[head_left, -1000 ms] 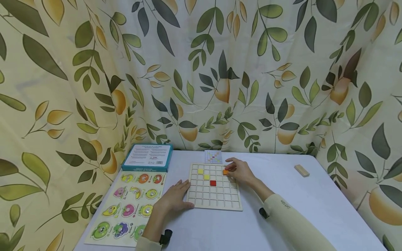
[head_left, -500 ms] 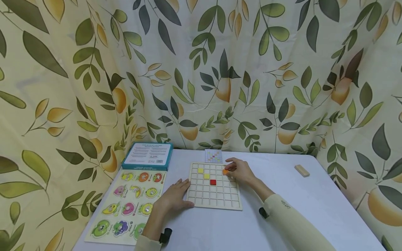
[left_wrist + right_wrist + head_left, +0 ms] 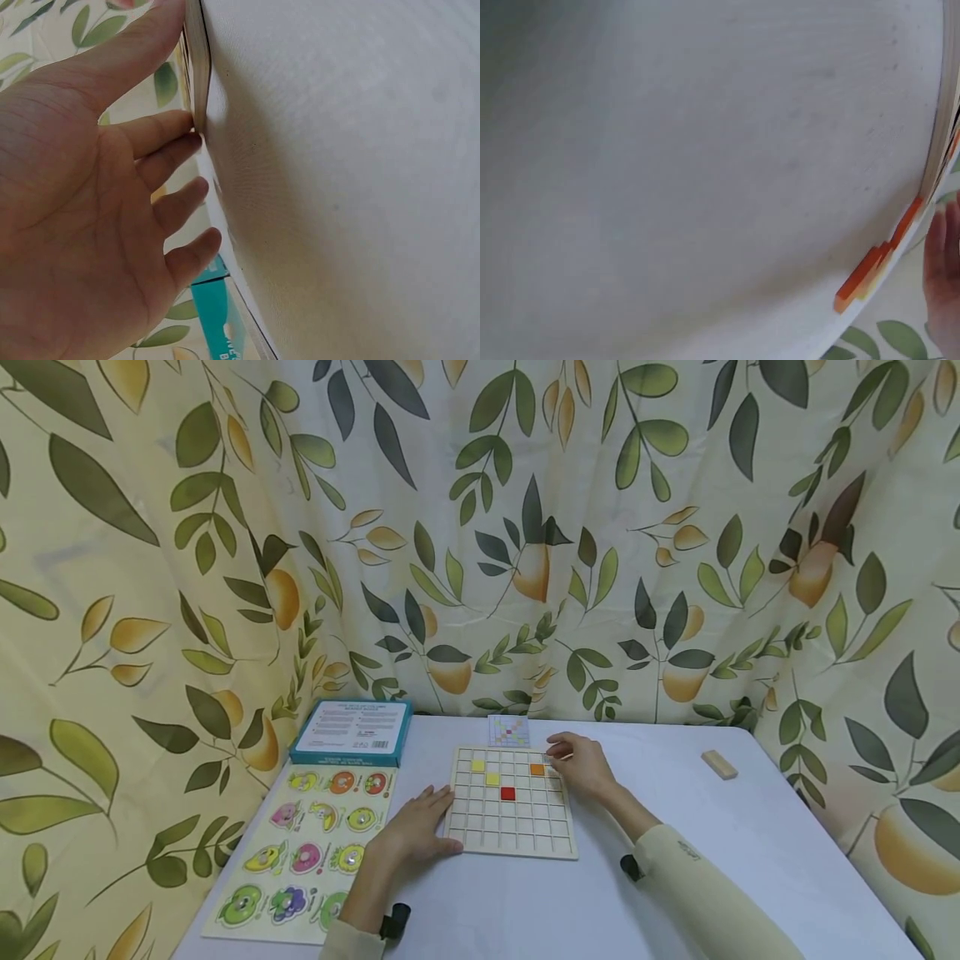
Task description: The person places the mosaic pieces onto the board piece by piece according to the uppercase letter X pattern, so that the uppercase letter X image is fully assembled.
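Note:
A pale wooden grid board [image 3: 517,837] lies on the table. Two yellow tiles [image 3: 477,766], a red tile [image 3: 507,793] and an orange tile [image 3: 537,769] sit in its cells. Along the board's left edge rests my left hand [image 3: 411,833], fingers extended and thumb at the near corner. My right hand [image 3: 587,770] hovers by the upper right edge, apart from the orange tile, its fingers slightly bent with nothing visible in them. Orange-red pieces [image 3: 857,279] and a yellow piece [image 3: 871,282] lie on the table beyond the board's edge in the right wrist view.
A small patterned card [image 3: 509,731] lies behind the board. To the left are a teal box [image 3: 352,735] and a fruit puzzle board [image 3: 288,914]. A small wooden block [image 3: 720,765] lies at the right. A leaf-print curtain [image 3: 480,568] hangs behind the table.
My right hand has let go of the orange tile and drawn slightly right, leaving it in the upper right part of the grid. My left hand stays at the board's edge.

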Motion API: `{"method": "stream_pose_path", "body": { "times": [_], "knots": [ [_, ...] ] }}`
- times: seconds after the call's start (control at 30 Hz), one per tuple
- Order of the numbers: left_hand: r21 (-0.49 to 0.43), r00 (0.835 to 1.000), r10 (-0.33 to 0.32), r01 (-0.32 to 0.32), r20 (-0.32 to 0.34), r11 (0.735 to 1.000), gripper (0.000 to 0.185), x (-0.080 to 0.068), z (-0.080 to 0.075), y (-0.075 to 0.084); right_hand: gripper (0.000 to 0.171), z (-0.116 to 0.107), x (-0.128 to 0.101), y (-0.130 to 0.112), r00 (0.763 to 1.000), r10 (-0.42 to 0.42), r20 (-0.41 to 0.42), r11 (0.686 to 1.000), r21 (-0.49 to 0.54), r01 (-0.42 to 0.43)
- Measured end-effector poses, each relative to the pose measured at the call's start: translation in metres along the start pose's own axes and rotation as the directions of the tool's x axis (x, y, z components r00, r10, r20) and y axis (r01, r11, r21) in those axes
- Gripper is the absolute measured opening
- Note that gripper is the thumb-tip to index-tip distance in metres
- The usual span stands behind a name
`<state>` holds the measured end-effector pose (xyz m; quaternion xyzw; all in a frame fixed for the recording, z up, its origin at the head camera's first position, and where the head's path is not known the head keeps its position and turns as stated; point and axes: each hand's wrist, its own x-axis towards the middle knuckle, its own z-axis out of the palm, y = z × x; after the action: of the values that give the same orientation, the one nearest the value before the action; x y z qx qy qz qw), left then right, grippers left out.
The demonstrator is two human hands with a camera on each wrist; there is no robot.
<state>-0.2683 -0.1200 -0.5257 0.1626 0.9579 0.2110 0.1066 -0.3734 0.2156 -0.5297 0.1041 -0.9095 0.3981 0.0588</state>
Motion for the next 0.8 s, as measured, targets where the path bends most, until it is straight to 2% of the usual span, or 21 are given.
{"method": "stream_pose_path", "body": {
  "times": [0.13,0.2,0.57,0.8],
  "knots": [
    [-0.005,1.0,0.0,0.0,0.007,1.0,0.093,0.0,0.0,0.0,0.035,-0.008,-0.004,0.006,0.997,0.024,-0.078,0.999,-0.021,-0.026],
    [-0.004,1.0,-0.001,0.001,0.005,1.0,0.093,0.0,0.0,0.0,0.036,-0.012,-0.005,0.009,0.995,0.038,-0.09,0.999,-0.033,-0.042],
    [-0.005,1.0,-0.001,0.001,-0.007,1.0,0.093,-0.001,-0.002,-0.001,0.045,-0.022,-0.012,0.02,0.998,0.065,-0.008,0.99,-0.121,-0.066],
    [-0.017,1.0,0.022,-0.022,0.002,1.0,0.093,-0.002,-0.003,-0.001,0.043,-0.026,-0.017,0.021,0.996,0.084,0.036,0.978,-0.194,-0.076]
  ]
}}
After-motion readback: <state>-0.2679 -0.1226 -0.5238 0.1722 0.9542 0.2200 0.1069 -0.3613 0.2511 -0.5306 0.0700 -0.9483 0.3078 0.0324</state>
